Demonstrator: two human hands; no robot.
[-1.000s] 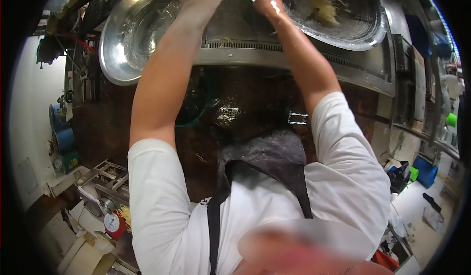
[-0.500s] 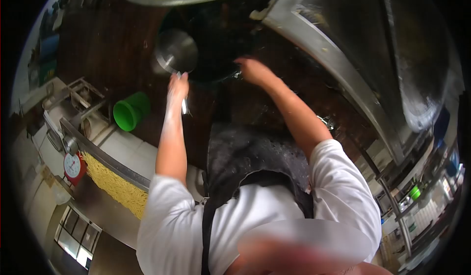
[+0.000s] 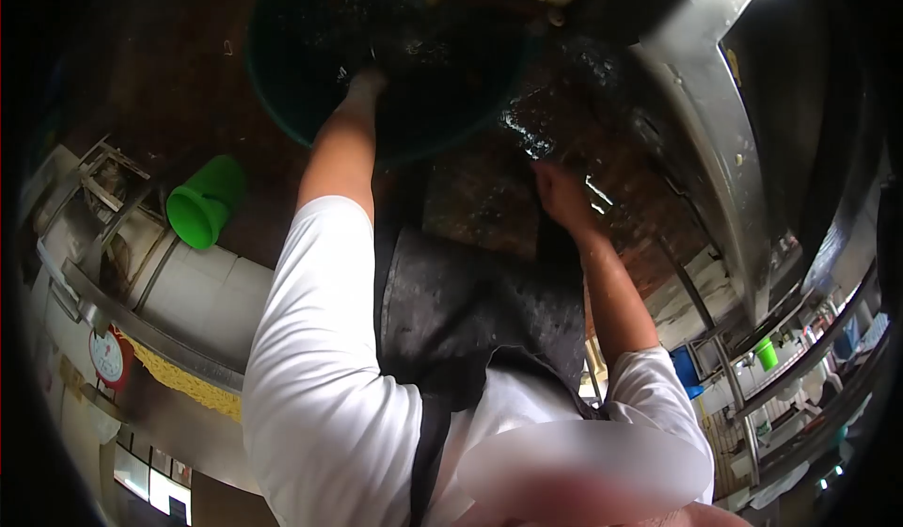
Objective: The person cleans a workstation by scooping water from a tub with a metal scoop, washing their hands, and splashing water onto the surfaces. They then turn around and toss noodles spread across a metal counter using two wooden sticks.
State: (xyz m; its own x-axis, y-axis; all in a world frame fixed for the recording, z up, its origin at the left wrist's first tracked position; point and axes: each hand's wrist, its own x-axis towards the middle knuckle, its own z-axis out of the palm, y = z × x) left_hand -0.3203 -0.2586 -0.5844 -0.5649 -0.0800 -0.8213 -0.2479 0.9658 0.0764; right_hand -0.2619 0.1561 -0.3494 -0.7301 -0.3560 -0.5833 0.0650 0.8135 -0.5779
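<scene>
My left hand (image 3: 367, 83) reaches down into a large dark green tub (image 3: 287, 118) on the floor. Its fingers are lost in the dark water, so what it holds, if anything, is hidden. Off to the right of the tub, my right hand (image 3: 557, 191) hangs over the wet brown floor, near my dark apron (image 3: 480, 301). The fingers of that hand look curled in, but the view is too dark to show whether anything is between them.
A bright green bucket (image 3: 205, 205) lies tilted at the left. Yellow noodles (image 3: 179, 376) and a red dial scale (image 3: 109, 358) are at the lower left. A metal counter edge (image 3: 705, 103) runs down the right side.
The view has swung from the metal basins down to the floor tub. The shiny metal bowl held by my left hand half a second ago is out of sight, and that hand is inside the tub.
</scene>
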